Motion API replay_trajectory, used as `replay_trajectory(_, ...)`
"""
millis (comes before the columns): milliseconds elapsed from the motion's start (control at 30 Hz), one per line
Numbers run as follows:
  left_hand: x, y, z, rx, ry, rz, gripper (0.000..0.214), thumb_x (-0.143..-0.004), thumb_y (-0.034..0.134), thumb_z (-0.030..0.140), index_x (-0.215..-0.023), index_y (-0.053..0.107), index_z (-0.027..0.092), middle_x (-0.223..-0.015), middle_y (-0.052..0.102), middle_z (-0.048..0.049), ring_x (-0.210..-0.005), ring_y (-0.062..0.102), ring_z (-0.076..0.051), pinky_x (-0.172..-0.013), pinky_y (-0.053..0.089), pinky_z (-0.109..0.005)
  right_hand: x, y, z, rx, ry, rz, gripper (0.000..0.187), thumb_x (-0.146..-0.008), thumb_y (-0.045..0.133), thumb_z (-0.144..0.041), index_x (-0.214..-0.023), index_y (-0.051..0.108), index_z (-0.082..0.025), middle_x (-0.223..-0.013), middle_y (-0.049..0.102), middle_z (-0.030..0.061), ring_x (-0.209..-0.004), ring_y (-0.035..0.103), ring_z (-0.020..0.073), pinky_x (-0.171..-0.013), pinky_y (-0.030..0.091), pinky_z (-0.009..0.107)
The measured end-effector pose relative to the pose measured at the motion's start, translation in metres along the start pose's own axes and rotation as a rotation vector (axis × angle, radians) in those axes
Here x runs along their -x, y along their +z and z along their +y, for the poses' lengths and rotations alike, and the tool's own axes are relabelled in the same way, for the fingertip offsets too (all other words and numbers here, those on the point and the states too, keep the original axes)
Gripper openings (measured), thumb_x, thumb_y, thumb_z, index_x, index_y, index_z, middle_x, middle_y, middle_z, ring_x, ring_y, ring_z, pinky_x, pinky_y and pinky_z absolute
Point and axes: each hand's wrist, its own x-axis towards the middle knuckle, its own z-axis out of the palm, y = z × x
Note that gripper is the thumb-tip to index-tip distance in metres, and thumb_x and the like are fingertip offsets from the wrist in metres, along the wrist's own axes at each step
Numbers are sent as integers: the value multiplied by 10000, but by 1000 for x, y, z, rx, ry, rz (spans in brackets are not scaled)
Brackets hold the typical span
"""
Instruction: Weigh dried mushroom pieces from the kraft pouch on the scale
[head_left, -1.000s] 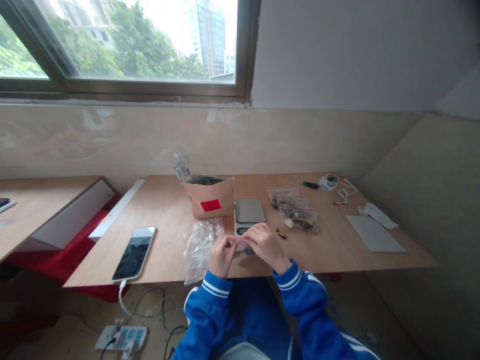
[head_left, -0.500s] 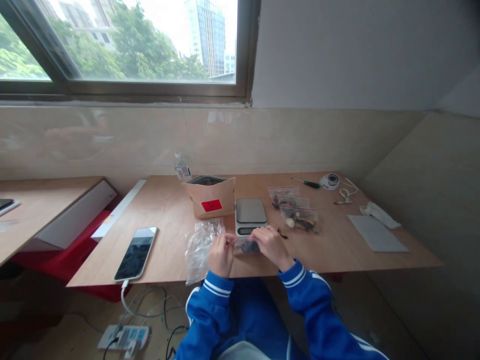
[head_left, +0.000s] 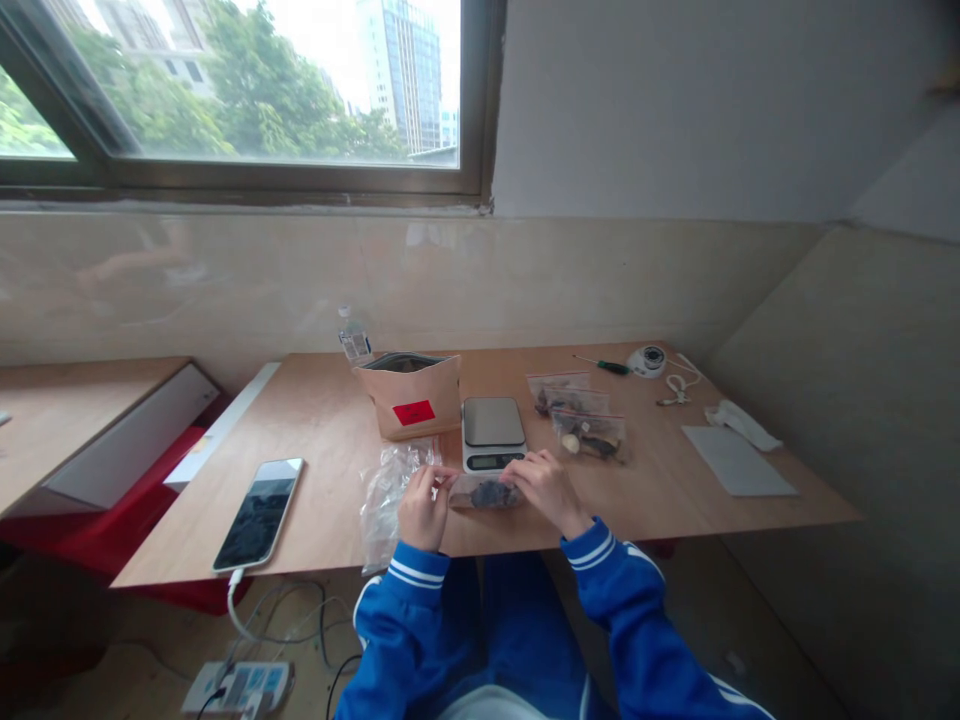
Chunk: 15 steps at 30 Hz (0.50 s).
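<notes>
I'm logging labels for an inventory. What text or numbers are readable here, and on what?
None is legible.
Red label on the brown pouch: too blurred.
Scale display: too small.
Water bottle label: too small.

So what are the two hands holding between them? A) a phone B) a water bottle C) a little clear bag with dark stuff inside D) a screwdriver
C: the left hand and right hand each pinch one end of the small clear bag, which has dark bits in it, just in front of the scale; the phone lies off to the left on the table.
</notes>
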Motion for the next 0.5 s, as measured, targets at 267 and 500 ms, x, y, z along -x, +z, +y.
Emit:
replay_trajectory(267,-4,-2,-4,29,-50,13,198,-848,519,354,-764,636,218,-778,640,-7,-655,580,-136,-638,477,-262,8,-3,13,-79,68,18,193,-897,525,-156,-774,664,-211,-753,708,7,-701,622,158,-732,386,302)
replay_trajectory(500,-6,-1,-11,69,-86,-29,223,-819,566,394,-708,649,220,-732,632,-7,-672,573,-146,-653,456,-271,18,-4,24,-157,155,72,273,-900,465,-158,-760,691,-221,-788,734,26,-661,636,167,-695,443,308)
